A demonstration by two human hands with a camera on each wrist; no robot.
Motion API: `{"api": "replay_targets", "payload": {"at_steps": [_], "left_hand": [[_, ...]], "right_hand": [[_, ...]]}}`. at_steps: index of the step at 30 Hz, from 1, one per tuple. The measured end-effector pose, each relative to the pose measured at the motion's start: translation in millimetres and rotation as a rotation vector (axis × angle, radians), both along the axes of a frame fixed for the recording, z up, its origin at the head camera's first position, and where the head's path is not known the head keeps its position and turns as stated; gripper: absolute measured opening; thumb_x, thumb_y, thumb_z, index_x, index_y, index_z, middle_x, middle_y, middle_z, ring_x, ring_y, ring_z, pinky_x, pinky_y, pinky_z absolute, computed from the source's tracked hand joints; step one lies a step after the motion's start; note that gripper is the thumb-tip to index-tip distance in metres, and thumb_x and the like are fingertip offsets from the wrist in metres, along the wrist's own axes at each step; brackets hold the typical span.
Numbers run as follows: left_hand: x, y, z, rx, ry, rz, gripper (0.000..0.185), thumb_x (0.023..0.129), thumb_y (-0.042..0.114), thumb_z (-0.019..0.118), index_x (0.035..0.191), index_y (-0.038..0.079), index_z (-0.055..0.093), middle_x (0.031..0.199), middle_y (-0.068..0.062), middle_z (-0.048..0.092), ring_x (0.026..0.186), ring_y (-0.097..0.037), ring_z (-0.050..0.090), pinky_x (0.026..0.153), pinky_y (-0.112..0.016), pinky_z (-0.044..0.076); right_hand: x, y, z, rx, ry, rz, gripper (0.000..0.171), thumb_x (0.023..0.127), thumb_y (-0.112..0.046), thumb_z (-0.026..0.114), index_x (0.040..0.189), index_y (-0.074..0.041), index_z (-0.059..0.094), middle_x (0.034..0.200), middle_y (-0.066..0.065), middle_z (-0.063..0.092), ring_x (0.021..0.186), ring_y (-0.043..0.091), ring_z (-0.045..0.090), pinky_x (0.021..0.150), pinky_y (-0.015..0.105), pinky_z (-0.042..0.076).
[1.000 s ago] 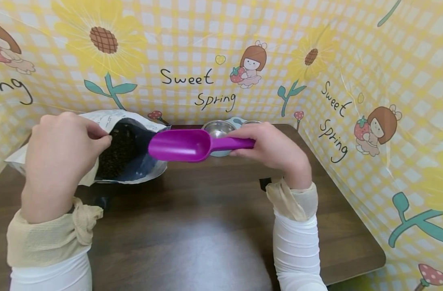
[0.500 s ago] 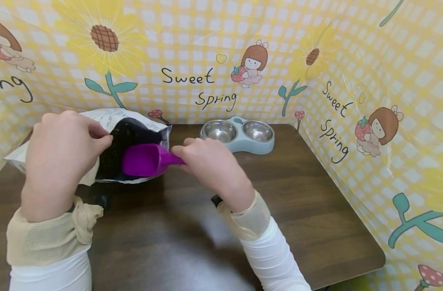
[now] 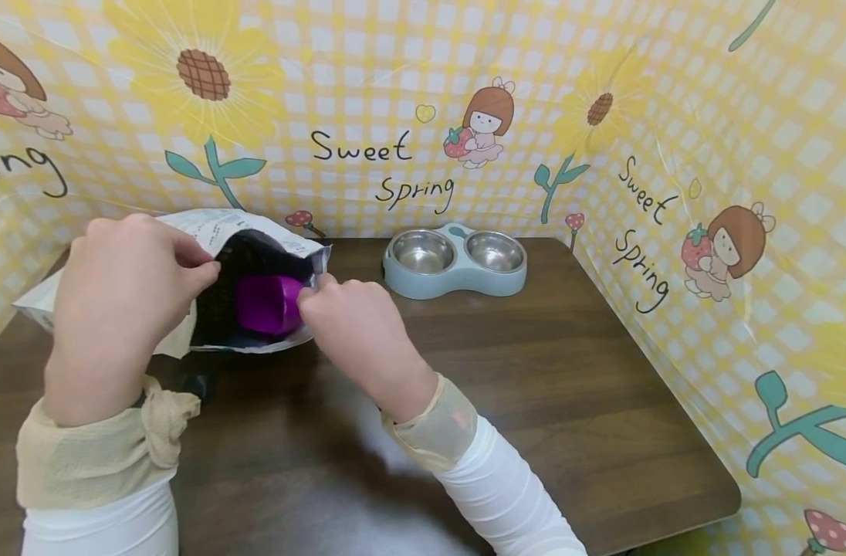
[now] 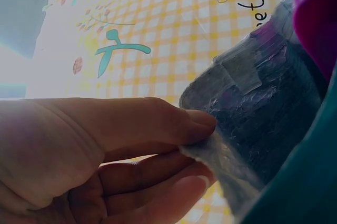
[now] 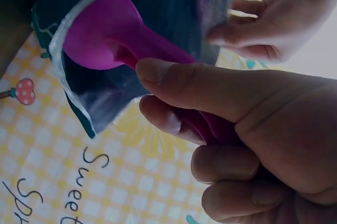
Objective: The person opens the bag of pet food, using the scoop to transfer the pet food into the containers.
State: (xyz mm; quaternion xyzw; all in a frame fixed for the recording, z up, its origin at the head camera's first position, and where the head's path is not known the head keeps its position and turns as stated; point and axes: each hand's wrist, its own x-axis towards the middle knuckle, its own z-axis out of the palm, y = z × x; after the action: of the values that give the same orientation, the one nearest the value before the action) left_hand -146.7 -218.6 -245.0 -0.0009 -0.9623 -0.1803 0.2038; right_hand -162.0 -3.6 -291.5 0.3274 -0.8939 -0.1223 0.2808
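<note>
On the left of the head view lies a white bag (image 3: 208, 224) with its mouth facing right and a dark inside. My left hand (image 3: 120, 297) pinches the edge of that mouth between thumb and fingertips, as the left wrist view shows on the bag's silvery lining (image 4: 279, 98). A purple scoop (image 3: 265, 303) is in the bag's mouth. My right hand (image 3: 367, 336) grips it by the handle (image 5: 163, 48), thumb along the top and fingers curled below. The front of the scoop's bowl is hidden inside the bag.
A light blue double pet bowl (image 3: 458, 282) with two steel dishes stands at the back of the brown wooden table (image 3: 569, 401). A yellow checked cloth (image 3: 367, 77) with flowers and lettering hangs behind and to the right. A small black object (image 3: 197, 384) lies by the left wrist.
My right hand has moved left and slightly down from in front of the pet bowl, bringing the scoop into the bag's mouth. The left hand keeps its pinch on the bag in place.
</note>
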Motion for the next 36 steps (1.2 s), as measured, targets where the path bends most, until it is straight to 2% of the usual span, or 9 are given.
{"api": "replay_targets", "payload": {"at_steps": [7, 15, 36], "left_hand": [[0.7, 0.4, 0.5, 0.009, 0.008, 0.007, 0.015, 0.092, 0.016, 0.075, 0.094, 0.008, 0.087, 0.096, -0.023, 0.082, 0.090, -0.069, 0.063, 0.076, -0.075, 0.050], [-0.6, -0.1, 0.5, -0.005, 0.033, -0.018, 0.014, 0.090, 0.014, 0.074, 0.089, 0.008, 0.087, 0.092, -0.022, 0.082, 0.088, -0.069, 0.062, 0.074, -0.074, 0.048], [-1.8, 0.3, -0.6, -0.017, 0.036, -0.035, 0.015, 0.090, 0.013, 0.073, 0.089, 0.007, 0.087, 0.093, -0.023, 0.082, 0.089, -0.067, 0.063, 0.074, -0.071, 0.047]], "right_hand": [[-0.6, -13.1, -11.3, 0.029, -0.034, -0.003, 0.032, 0.105, -0.009, 0.059, 0.093, -0.028, 0.081, 0.090, -0.007, 0.076, 0.064, 0.013, 0.074, 0.052, 0.029, 0.058], [-1.3, -26.2, -25.5, 0.056, 0.006, 0.011, 0.033, 0.107, -0.010, 0.058, 0.092, -0.029, 0.081, 0.088, -0.010, 0.074, 0.067, 0.008, 0.073, 0.054, 0.027, 0.060], [-15.9, -32.9, -36.5, 0.059, -0.068, 0.033, 0.030, 0.109, -0.013, 0.057, 0.097, -0.028, 0.079, 0.094, -0.008, 0.076, 0.071, 0.011, 0.075, 0.058, 0.028, 0.064]]}}
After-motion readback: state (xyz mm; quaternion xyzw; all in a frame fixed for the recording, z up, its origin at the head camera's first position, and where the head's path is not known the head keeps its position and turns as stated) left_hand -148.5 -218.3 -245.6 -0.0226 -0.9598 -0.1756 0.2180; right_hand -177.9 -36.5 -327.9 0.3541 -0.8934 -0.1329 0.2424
